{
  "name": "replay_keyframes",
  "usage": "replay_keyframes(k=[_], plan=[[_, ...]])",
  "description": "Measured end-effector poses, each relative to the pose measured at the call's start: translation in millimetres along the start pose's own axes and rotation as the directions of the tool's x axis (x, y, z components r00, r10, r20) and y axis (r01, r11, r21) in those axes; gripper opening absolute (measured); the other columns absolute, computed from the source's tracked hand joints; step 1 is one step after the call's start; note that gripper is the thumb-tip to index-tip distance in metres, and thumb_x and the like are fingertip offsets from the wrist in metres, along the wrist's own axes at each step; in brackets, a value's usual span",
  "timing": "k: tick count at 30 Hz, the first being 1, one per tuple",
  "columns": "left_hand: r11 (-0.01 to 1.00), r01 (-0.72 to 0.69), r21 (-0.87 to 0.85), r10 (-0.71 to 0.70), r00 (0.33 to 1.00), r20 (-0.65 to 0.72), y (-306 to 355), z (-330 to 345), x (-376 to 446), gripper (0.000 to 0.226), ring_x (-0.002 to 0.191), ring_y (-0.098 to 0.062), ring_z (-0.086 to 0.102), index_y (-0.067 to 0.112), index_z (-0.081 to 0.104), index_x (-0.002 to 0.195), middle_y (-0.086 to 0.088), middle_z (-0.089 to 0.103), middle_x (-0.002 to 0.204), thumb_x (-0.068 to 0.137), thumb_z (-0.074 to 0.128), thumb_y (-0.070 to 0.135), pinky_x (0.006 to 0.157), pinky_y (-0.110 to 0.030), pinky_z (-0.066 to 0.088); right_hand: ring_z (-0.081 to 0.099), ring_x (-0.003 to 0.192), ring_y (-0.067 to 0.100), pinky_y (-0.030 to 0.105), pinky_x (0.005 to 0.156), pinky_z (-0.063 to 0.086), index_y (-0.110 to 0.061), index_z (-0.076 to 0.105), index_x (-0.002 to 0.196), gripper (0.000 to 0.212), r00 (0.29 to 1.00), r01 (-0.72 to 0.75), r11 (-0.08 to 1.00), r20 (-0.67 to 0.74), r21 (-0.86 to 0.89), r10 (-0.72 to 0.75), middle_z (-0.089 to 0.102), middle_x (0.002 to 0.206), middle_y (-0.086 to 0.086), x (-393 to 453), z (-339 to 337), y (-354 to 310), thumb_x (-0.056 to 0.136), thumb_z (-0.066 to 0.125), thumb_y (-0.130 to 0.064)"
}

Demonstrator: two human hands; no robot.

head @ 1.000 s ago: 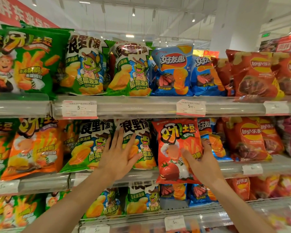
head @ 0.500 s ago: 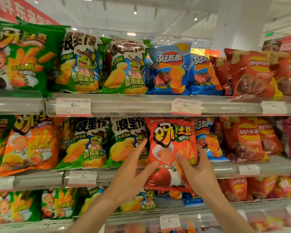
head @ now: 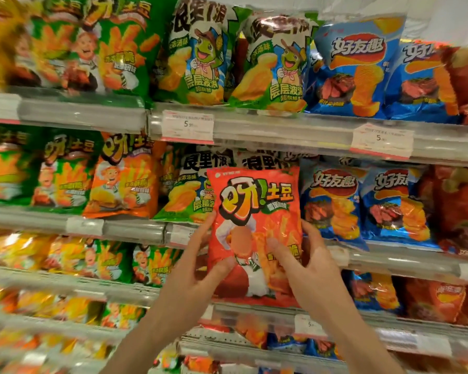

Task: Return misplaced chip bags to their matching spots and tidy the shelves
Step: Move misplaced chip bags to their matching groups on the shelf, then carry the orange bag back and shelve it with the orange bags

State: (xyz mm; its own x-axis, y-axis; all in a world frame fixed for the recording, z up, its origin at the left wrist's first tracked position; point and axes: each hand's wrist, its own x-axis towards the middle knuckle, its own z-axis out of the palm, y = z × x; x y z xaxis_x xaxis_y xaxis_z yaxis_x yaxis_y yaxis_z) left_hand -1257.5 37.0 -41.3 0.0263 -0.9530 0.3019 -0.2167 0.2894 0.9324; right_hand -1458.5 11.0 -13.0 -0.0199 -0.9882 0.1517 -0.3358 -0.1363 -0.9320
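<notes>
While held upright in front of the middle shelf (head: pixel 135 229), red bag (head: pixel 256 233) covers part of green frog bags (head: pixel 189 184) behind and sits just left of blue bags (head: pixel 333 201). Gripped at both lower edges: left hand (head: pixel 197 279) on left side, thumb on front, fingers half curled; right hand (head: pixel 314 273) on right side, thumb pressing front, fingers wrapped behind. Orange bag (head: pixel 122 176) further left.

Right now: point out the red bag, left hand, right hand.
red bag (head: pixel 257 201), head view, on the printed logo in its upper half.
left hand (head: pixel 197 268), head view, back of the hand.
right hand (head: pixel 312 268), head view, back of the hand.
</notes>
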Motion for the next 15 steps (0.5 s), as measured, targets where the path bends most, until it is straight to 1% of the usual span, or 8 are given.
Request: replay_keyframes(k=[2,4,6,7,10,11,13,15], plan=[[1.000,0.002,-0.004,-0.003,0.999,-0.037,-3,-24,-12,0.067,0.126,0.004,0.053,0.073,0.026,0.137,0.042,0.046,0.135,0.083,0.066,0.063,0.102,-0.037,0.052,0.065,0.106,0.003,0.042,0.094,0.057,-0.045,0.033,0.145,0.085,0.999,0.011,1.000,0.038,0.006,-0.011,0.062,0.118,-0.025,-6,24,-8,0.072,0.061,-0.078],[1.000,-0.002,-0.011,0.001,0.998,-0.070,-4,-50,-23,0.067,0.127,0.008,0.051,0.074,0.027,0.136,0.048,0.045,0.131,0.084,0.067,0.059,0.102,-0.033,0.051,0.064,0.106,0.000,0.040,0.094,0.056,-0.047,0.033,0.142,0.079,0.997,0.018,1.000,0.072,0.025,-0.020,0.060,0.115,-0.029,-14,49,-19,0.074,0.061,-0.074],[1.000,0.000,-0.018,-0.002,0.995,-0.104,-6,-78,-32,0.067,0.126,0.008,0.052,0.074,0.029,0.135,0.049,0.047,0.128,0.083,0.068,0.055,0.099,-0.029,0.051,0.063,0.105,-0.004,0.035,0.093,0.056,-0.053,0.031,0.136,0.069,0.995,0.026,0.999,0.097,0.032,-0.029,0.058,0.114,-0.032,-21,76,-30,0.077,0.061,-0.071],[1.000,0.006,-0.023,-0.009,0.993,-0.120,-7,-92,-36,0.068,0.126,0.008,0.051,0.075,0.030,0.134,0.049,0.047,0.126,0.082,0.068,0.056,0.099,-0.030,0.052,0.062,0.104,-0.006,0.033,0.093,0.056,-0.055,0.031,0.134,0.068,0.993,0.030,0.999,0.110,0.040,-0.034,0.057,0.114,-0.033,-25,89,-37,0.076,0.061,-0.071],[0.999,0.022,-0.030,-0.026,0.987,-0.157,-11,-152,-54,0.065,0.124,0.006,0.054,0.077,0.031,0.131,0.051,0.049,0.120,0.083,0.069,0.057,0.097,-0.033,0.054,0.064,0.103,-0.006,0.036,0.093,0.057,-0.051,0.033,0.139,0.078,0.990,0.034,0.998,0.134,0.062,-0.042,0.059,0.115,-0.032,-38,144,-60,0.070,0.061,-0.076],[0.999,0.027,-0.042,-0.034,0.985,-0.170,-12,-174,-62,0.064,0.120,0.004,0.058,0.076,0.032,0.131,0.050,0.051,0.119,0.084,0.070,0.054,0.094,-0.033,0.055,0.064,0.103,-0.006,0.036,0.093,0.057,-0.051,0.034,0.139,0.077,0.988,0.037,0.997,0.146,0.069,-0.047,0.060,0.115,-0.031,-44,165,-68,0.071,0.061,-0.075],[0.998,0.028,-0.062,-0.040,0.979,-0.201,-17,-221,-77,0.065,0.113,-0.001,0.064,0.074,0.035,0.132,0.042,0.057,0.119,0.085,0.071,0.047,0.088,-0.035,0.059,0.062,0.105,-0.009,0.033,0.095,0.054,-0.053,0.036,0.135,0.068,0.982,0.059,0.996,0.176,0.072,-0.071,0.061,0.116,-0.031,-57,208,-87,0.074,0.062,-0.071],[0.998,0.029,-0.052,-0.040,0.973,-0.228,-23,-266,-92,0.066,0.113,-0.001,0.065,0.073,0.035,0.133,0.040,0.057,0.119,0.084,0.070,0.044,0.088,-0.035,0.059,0.060,0.104,-0.012,0.029,0.095,0.052,-0.053,0.039,0.132,0.063,0.976,0.080,0.993,0.196,0.087,-0.096,0.061,0.114,-0.033,-69,252,-104,0.076,0.062,-0.068]])
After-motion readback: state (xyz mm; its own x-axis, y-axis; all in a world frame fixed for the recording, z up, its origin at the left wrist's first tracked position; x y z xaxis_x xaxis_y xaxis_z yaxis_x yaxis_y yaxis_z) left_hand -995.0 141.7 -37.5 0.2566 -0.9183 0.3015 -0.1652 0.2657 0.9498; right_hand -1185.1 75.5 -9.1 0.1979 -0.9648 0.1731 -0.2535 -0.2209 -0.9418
